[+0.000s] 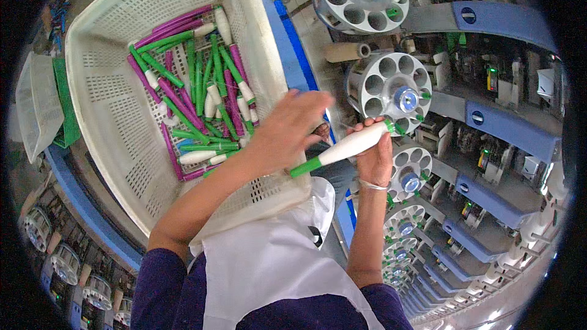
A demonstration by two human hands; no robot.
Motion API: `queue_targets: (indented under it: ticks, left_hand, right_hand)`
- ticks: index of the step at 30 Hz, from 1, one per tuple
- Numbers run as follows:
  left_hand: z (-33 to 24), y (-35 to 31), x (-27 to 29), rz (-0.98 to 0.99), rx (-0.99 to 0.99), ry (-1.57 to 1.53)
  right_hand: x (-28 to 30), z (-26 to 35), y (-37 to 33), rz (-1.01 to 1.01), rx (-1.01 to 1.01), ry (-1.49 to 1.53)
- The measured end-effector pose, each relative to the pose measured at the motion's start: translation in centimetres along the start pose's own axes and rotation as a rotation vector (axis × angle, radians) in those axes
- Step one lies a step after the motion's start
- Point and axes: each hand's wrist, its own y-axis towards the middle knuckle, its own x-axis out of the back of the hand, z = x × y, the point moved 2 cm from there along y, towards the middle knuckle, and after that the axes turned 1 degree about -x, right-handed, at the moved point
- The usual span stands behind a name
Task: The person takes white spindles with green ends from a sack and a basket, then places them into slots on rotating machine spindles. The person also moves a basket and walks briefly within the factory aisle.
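the white thread (353,144) looks matt, the green tube (306,167) smooth and probably plastic.

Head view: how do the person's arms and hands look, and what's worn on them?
Short, dark blue sleeves leave the forearms bare. The right hand has a thin, pale band at its wrist. Like the left hand, which is blurred, it is gloveless.
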Motion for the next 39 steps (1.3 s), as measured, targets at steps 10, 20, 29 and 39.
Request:
queue_targets:
  ticks: [10,20,29,39]
  left_hand:
    - [1.1,-5.6,1.8,0.405,0.201,-0.281]
    - [-3.2,-5.8,8.8,0.574,0.219,-0.755]
    - [-4.1,-4.5,4.5,0.543,0.343,-0.869]
    - [7.5,-13.6,7.3,-0.107,1.104,-0.840]
  right_hand:
    - [6.8,1.4,-1.7,-0.306,0.126,0.305]
    - [15.7,-1.9,0.6,-0.671,0.046,0.800]
    - [14.4,1.9,-0.5,-0.362,-0.202,1.188]
    - [15.7,9.5,-2.1,-0.658,0.443,-1.183]
